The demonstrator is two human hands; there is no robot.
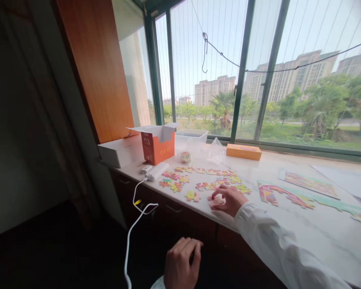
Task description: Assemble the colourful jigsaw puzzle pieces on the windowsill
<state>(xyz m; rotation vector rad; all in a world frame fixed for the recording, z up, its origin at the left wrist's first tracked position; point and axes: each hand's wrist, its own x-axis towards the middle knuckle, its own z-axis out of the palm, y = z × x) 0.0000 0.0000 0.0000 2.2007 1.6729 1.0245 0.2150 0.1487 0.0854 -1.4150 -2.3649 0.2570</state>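
- Right hand point(227, 200), fingers curled down over a pale jigsaw piece point(217, 202) on a stone windowsill point(289, 241)
- Loose colourful jigsaw pieces point(195, 180) close by at 10 o'clock
- Joined puzzle section point(284, 194) at 3 o'clock
- Open orange carton point(158, 144) farther off at 10 o'clock
- Left hand point(180, 265) below the sill edge at 7 o'clock, fingers loosely curled, nothing visible in them

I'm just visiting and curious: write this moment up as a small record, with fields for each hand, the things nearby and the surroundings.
Right hand: resting on a pale jigsaw piece
Left hand: curled below the counter edge, nothing visible in it
Nearby: colourful jigsaw pieces on a white stone counter
Also there: open orange box, flat orange box, clear plastic tub, white charger
Outside: apartment blocks beyond a green-framed window
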